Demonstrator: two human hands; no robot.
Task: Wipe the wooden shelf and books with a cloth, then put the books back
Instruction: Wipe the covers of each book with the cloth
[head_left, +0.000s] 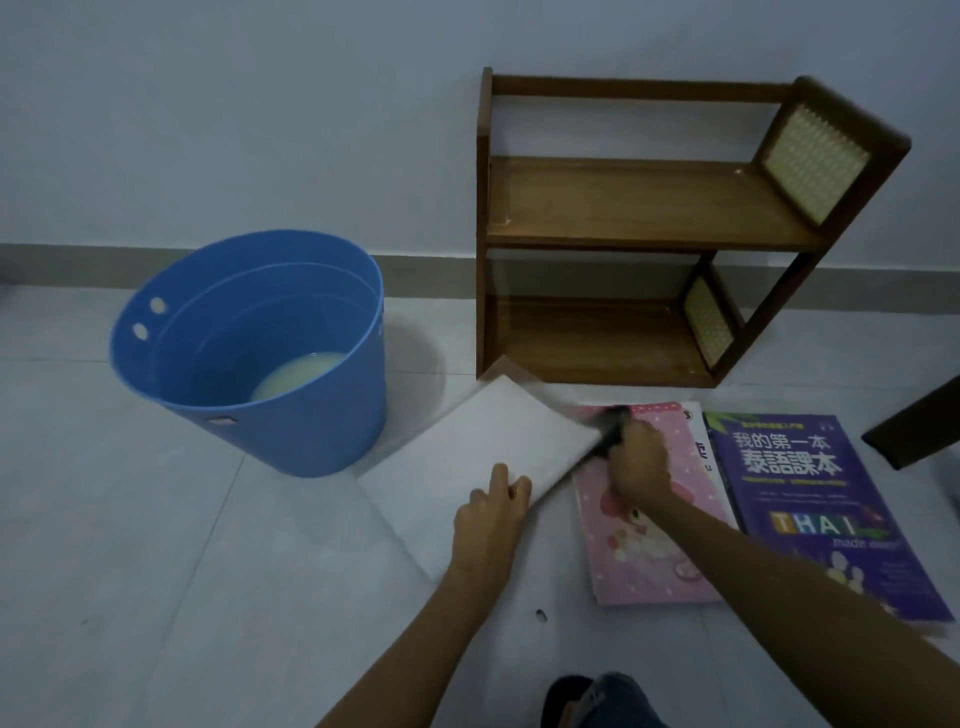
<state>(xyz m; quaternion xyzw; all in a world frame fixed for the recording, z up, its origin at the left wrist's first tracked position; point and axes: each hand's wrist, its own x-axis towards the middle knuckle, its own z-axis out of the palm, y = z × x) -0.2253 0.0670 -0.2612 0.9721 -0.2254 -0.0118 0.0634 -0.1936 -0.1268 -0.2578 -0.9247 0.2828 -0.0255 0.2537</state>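
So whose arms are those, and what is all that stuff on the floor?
There is only one picture, and it comes from a camera worn on a person's head, looking down. So the arms belong to that person; there is no machine here. The left hand holds the edge of a white book that is tilted up off the floor. The right hand grips a dark cloth and rubs it against that book. Beside it lie a pink book and a purple book. The wooden shelf by the wall has no books on it. The blue bucket has some pale liquid at the bottom.
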